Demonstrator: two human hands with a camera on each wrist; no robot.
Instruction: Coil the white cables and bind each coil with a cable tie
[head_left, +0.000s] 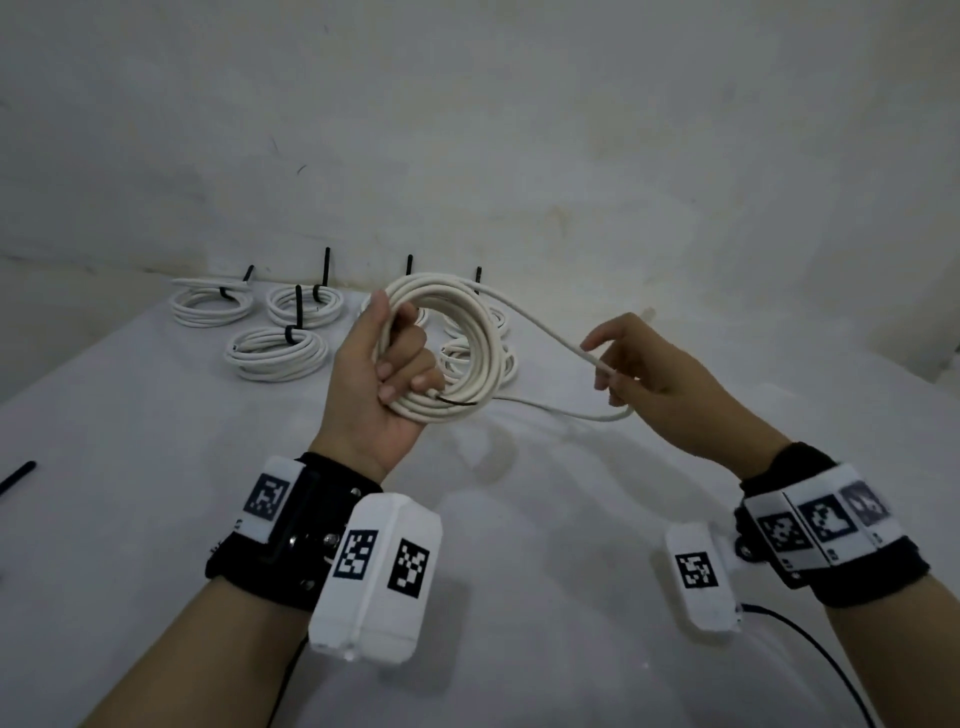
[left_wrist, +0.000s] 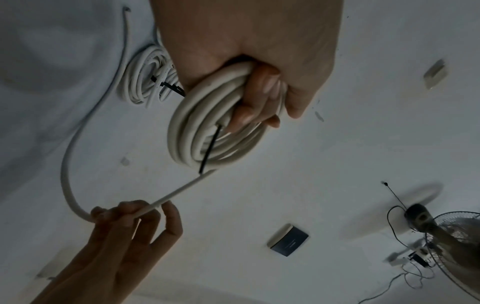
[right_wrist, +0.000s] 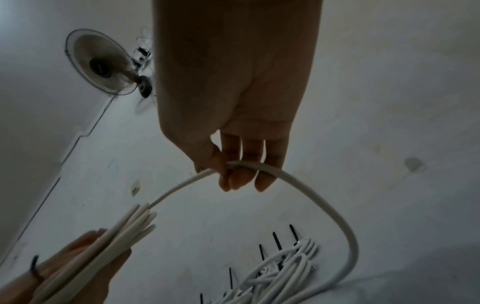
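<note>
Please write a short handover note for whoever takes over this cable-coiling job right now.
Left hand grips the nearly finished coil of white round cable raised above the white table, with a thin black cable tie held against it.
Right hand pinches the loose cable tail, which is not yet wound on.
Done: bound white coils with black ties lie at the table's far edge.
Left: wind the tail on, bind this coil. A spare black tie lies at the table's left edge.
</note>
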